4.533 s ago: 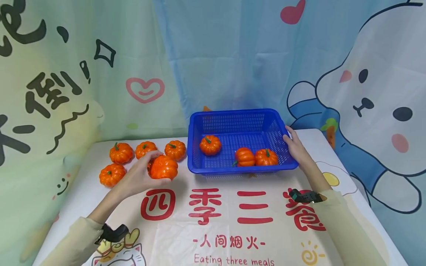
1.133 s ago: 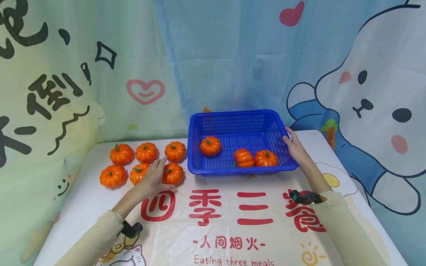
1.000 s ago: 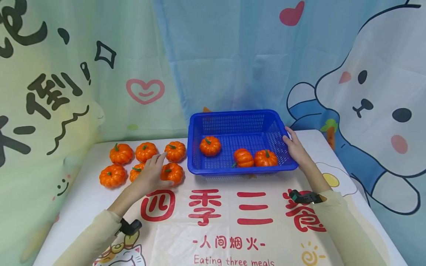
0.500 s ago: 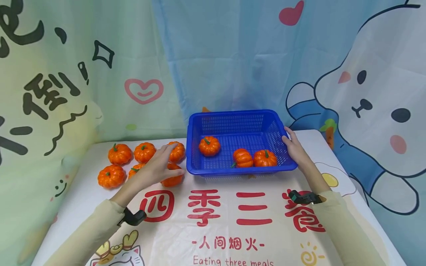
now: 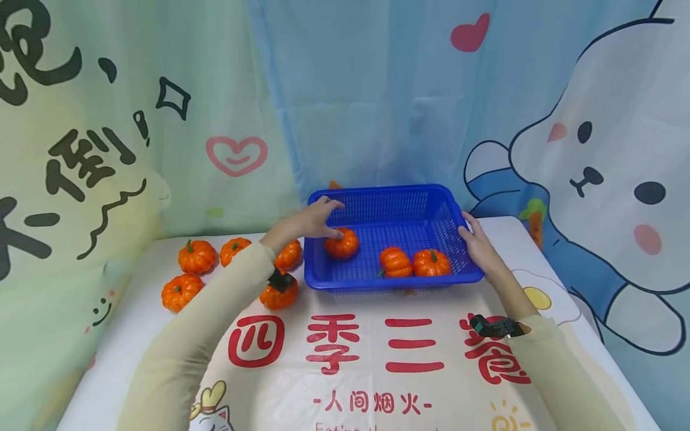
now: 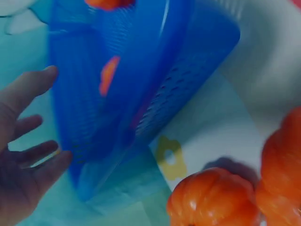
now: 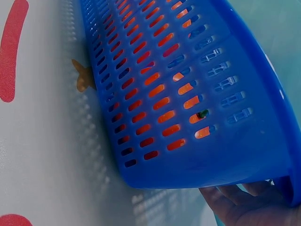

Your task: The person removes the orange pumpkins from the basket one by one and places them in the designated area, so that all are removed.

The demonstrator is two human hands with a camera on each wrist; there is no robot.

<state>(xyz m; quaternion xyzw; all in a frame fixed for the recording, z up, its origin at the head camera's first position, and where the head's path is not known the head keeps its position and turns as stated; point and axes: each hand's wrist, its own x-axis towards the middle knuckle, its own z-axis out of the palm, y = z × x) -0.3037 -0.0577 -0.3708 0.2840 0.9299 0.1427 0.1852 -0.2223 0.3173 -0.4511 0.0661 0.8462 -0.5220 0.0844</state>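
A blue plastic basket stands at the back of the table with three small orange pumpkins in it. My right hand grips its right side, fingers under the rim in the right wrist view. My left hand reaches over the basket's left rim, nothing in it; its fingers are spread in the left wrist view. Thumb and fingers are close over the left pumpkin in the head view. The other two, a tipped pumpkin and an upright pumpkin, lie at the front right inside.
Left of the basket, several more pumpkins sit on the table, among them a back-left pumpkin, a front-left pumpkin and a pumpkin by my left wrist. My left forearm hides part of this group. A printed curtain hangs behind the table.
My left hand has moved from above the pumpkins on the table, up and right, to over the basket's left end. My right hand stays at the basket's side. The view has tilted slightly upward.
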